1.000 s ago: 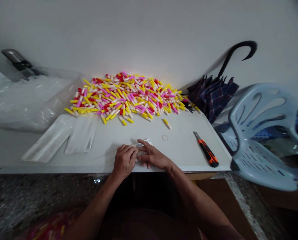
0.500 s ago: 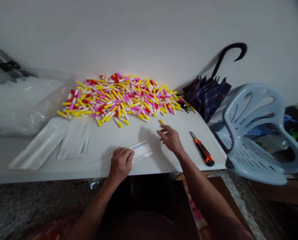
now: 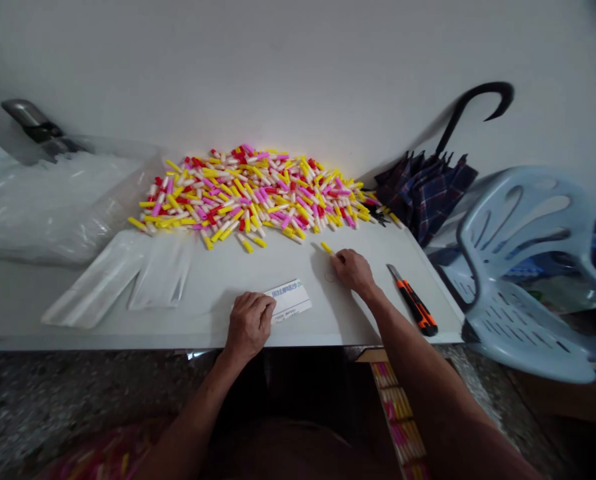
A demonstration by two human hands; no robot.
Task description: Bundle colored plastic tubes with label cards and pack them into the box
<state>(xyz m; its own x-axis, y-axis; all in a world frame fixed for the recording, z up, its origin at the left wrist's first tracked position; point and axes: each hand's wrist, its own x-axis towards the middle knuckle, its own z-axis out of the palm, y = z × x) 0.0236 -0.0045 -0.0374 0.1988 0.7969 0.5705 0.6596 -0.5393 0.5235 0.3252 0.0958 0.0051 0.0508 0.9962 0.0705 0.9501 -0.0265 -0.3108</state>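
Observation:
My left hand point(image 3: 251, 323) rests near the table's front edge with its fingers curled over the left end of a white printed card point(image 3: 291, 301). Blue characters show on the card's exposed part. To the right, my right hand point(image 3: 352, 269) has its fingers closed at the near end of a small yellow-and-white tube point(image 3: 327, 248), whose yellow end sticks out. A thin loop point(image 3: 331, 277), like a rubber band, lies on the table beside that hand. Behind both hands spreads a heap of small tubes point(image 3: 258, 193) in yellow, pink, red and white.
An orange-and-black utility knife point(image 3: 414, 303) lies at right, blade out. Clear plastic sleeves point(image 3: 101, 283) and a large clear bag point(image 3: 73, 207) are at left. A folded umbrella point(image 3: 425, 193) leans behind a blue-grey chair point(image 3: 518, 267). Below, a box of tubes point(image 3: 398, 413) shows beside my right arm.
My right hand has closed its fingers at the yellow-and-white tube, which lay just beyond them before. My left hand stays on the card. The whole view has shifted slightly.

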